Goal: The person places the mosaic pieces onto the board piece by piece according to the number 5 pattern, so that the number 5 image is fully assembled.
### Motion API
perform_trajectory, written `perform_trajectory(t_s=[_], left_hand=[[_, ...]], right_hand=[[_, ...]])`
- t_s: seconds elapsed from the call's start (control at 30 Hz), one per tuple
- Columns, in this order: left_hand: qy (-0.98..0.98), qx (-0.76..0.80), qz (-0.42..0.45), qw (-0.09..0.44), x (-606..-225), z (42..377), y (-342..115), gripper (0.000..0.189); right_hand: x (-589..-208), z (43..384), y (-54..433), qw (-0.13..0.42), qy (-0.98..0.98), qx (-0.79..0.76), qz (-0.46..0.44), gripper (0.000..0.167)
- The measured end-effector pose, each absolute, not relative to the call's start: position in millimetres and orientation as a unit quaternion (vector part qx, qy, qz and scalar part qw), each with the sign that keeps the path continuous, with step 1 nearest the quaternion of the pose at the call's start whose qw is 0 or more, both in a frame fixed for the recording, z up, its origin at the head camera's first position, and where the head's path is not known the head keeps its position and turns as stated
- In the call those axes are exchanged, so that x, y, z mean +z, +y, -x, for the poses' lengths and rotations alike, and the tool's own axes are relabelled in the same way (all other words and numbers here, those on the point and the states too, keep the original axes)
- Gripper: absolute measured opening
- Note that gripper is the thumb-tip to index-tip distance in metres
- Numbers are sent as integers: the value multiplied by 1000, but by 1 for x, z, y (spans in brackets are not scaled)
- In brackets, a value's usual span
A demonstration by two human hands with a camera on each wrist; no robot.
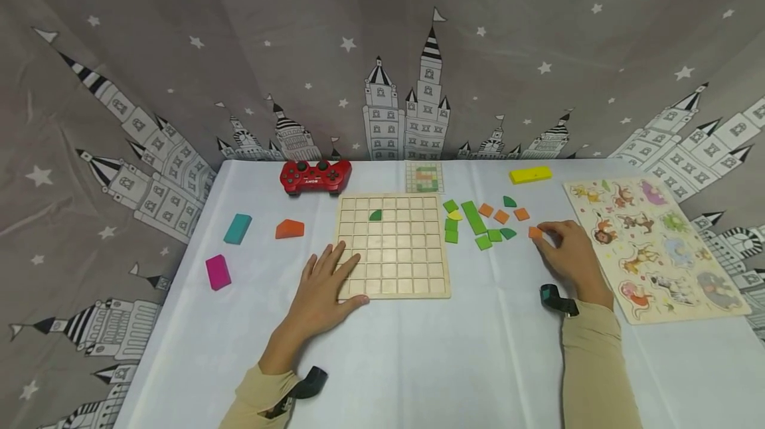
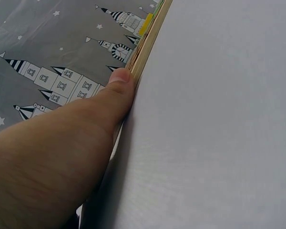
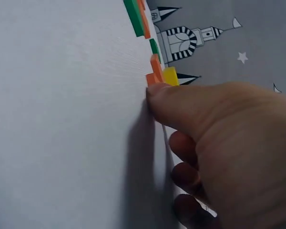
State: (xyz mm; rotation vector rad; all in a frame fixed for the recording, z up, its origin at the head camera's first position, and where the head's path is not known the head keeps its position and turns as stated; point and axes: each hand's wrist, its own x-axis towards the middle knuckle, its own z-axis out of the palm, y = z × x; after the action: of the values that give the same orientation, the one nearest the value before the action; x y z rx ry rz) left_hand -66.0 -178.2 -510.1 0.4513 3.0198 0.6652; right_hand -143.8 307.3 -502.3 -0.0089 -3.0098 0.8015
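My left hand (image 1: pixel 323 293) rests with spread fingers over the lower left part of a wooden grid board (image 1: pixel 394 296). In the left wrist view its thumb (image 2: pixel 119 83) lies against the board's edge. One dark green quarter-round tile (image 1: pixel 375 215) sits in a cell of the board's second row. Off to the right, my right hand (image 1: pixel 570 256) pinches an orange square tile (image 1: pixel 534 232) at the table surface. The right wrist view shows the thumb on that orange tile (image 3: pixel 151 79), with the other fingers curled and partly hidden.
Loose green tiles (image 1: pixel 474 218), several orange tiles (image 1: pixel 501 216) and a yellow tile (image 1: pixel 455 215) lie right of the board. Behind it are a pattern card (image 1: pixel 424 177) and a red game controller (image 1: pixel 315 176). An animal puzzle board (image 1: pixel 657 250) lies far right. Coloured blocks (image 1: pixel 238 229) lie left.
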Motion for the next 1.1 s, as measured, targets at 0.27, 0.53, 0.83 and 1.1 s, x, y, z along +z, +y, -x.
perform_trajectory(t_s=[0.27, 0.53, 0.83, 1.1], left_hand=[[965, 217, -146, 9, -512, 67, -177, 85], [965, 218, -144, 11, -511, 66, -179, 84], [965, 219, -145, 8, -510, 65, -180, 84], [965, 219, -142, 7, -511, 67, -179, 83]], right_hand=[[-506, 144, 303, 37, -968, 247, 14, 42], [-496, 147, 267, 51, -959, 279, 19, 44], [-485, 161, 181, 48, -946, 303, -106, 40], [-475, 175, 92, -2, -932, 283, -225, 37]])
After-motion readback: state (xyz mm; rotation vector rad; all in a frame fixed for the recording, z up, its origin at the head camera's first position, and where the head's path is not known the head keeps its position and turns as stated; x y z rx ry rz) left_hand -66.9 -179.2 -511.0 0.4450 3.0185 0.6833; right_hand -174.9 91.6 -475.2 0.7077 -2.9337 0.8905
